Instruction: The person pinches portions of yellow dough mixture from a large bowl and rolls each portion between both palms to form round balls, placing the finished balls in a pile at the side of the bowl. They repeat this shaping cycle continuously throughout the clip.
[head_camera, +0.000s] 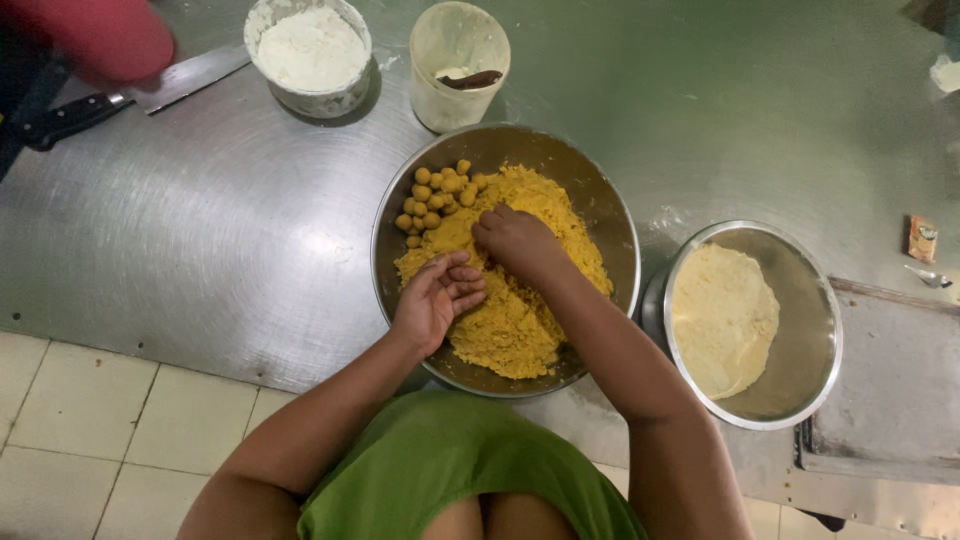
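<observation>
A large steel bowl on the steel table holds a heap of crumbly yellow mixture. Several small yellow balls sit together at the bowl's far left side. My left hand hovers palm up over the near left of the heap, fingers apart and empty. My right hand reaches into the middle of the mixture, fingers curled down and pinching into it.
A second steel bowl with pale dough stands at the right. A tub of white flour and a cream plastic cup stand at the back. A knife lies far left near a red sleeve. A steel tray sits at the right edge.
</observation>
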